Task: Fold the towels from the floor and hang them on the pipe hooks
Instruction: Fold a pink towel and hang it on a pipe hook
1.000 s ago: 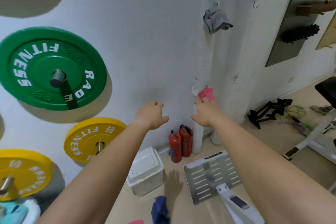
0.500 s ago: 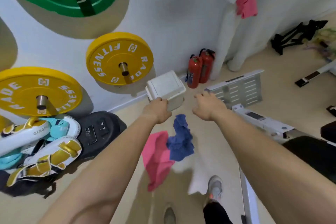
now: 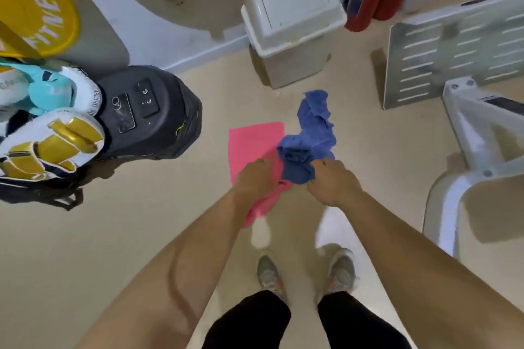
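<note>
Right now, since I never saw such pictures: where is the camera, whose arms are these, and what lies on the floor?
There is no machine: a person wears one camera on the head, looking down, so the arms are their own. On the floor lie a pink towel and a crumpled blue towel partly over it. The left hand is at the pink one, the right hand at the blue; whether either grips is unclear. A white bin stands beyond.
</note>
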`<state>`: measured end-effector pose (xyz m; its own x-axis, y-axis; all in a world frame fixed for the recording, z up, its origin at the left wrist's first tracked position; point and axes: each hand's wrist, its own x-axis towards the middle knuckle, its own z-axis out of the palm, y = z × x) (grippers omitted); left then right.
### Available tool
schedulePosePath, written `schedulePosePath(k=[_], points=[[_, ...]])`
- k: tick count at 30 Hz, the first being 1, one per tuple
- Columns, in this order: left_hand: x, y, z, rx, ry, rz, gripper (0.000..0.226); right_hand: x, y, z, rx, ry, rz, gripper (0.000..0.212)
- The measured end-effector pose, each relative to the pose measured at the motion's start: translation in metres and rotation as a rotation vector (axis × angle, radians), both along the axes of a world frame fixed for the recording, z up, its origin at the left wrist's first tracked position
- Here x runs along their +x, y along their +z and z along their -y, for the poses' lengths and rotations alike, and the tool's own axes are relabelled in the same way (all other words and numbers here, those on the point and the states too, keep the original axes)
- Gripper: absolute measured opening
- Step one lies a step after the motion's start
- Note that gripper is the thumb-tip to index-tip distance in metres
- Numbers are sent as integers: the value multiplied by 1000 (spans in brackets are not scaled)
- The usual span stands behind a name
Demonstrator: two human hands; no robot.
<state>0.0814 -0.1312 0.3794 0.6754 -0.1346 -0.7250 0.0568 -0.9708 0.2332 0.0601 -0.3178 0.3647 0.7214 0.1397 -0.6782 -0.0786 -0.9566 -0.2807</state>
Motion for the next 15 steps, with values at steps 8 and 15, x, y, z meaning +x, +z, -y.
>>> schedulePosePath(k=[8,15], points=[[-54,-305,-27,59,206,-16,47,-22,-294,-27,-11,108,-57,48],[-69,-460,-29,152,118,115,29,-29,-439,-56,18,311,73,49]])
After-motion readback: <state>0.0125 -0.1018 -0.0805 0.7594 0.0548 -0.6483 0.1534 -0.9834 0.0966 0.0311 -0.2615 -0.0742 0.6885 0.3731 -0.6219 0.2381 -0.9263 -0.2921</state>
